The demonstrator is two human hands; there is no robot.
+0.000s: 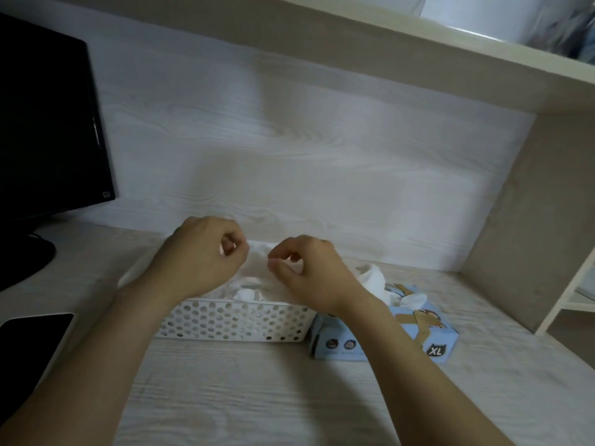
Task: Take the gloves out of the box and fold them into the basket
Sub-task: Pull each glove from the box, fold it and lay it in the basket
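Observation:
A white perforated basket (pixel 231 320) stands on the desk with crumpled white gloves (pixel 246 291) inside. Right of it lies a light blue glove box (pixel 428 333) marked XL, with white gloves (pixel 373 276) poking out of its top. Both hands hover over the basket. My left hand (pixel 199 255) and my right hand (pixel 312 272) each pinch with thumb and forefinger an edge of a thin, translucent glove (pixel 257 262), which is stretched between them and hangs down toward the basket. The glove is faint and blurred.
A black monitor (pixel 48 123) stands at the left on its base. A dark phone or tablet (pixel 29 342) lies at the desk's left front. A beige shelf wall (pixel 521 220) closes the right side, with a shelf board overhead.

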